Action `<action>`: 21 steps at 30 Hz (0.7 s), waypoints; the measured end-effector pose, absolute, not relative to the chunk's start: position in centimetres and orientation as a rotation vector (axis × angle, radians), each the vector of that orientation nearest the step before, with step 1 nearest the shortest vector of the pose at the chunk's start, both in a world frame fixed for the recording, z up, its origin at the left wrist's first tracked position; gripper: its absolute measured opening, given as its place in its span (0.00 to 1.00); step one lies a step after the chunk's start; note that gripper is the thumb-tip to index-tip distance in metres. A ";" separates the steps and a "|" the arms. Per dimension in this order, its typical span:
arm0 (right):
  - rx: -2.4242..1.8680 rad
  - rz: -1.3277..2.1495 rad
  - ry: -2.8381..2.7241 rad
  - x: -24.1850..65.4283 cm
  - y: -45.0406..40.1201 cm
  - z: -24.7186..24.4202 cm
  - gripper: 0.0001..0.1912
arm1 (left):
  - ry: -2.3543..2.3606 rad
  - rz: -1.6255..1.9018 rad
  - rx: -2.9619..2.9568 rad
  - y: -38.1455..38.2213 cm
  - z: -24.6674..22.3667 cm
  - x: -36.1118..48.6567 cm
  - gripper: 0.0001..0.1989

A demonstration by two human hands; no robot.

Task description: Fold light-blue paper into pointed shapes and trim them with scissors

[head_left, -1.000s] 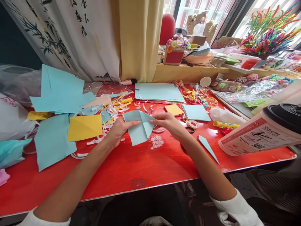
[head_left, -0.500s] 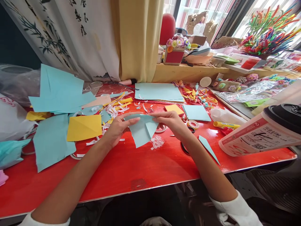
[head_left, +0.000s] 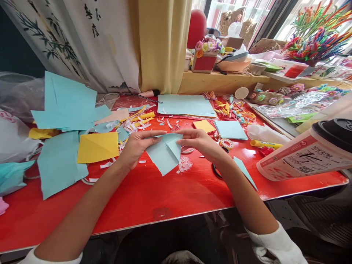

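Above red table: left hand and right hand both pinch folded light-blue paper.

Large paper cup with black lid, lying on its side at right: cut off by frame edge, print too small to read. Black scissors: mostly hidden under right forearm. Grey plastic bag at left: cropped. Windowsill clutter: too small to ID. Both white sleeves cut off by bottom edge.
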State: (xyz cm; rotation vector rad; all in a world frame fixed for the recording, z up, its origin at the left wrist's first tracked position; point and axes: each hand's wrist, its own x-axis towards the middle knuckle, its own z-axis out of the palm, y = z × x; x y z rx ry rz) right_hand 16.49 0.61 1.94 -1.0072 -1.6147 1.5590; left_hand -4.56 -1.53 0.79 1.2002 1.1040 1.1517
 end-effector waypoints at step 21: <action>-1.062 1.540 -1.598 16.1 0.4 1.7 0.15 | 1.142 1.067 1.327 -1.8 1.1 -4.4 0.13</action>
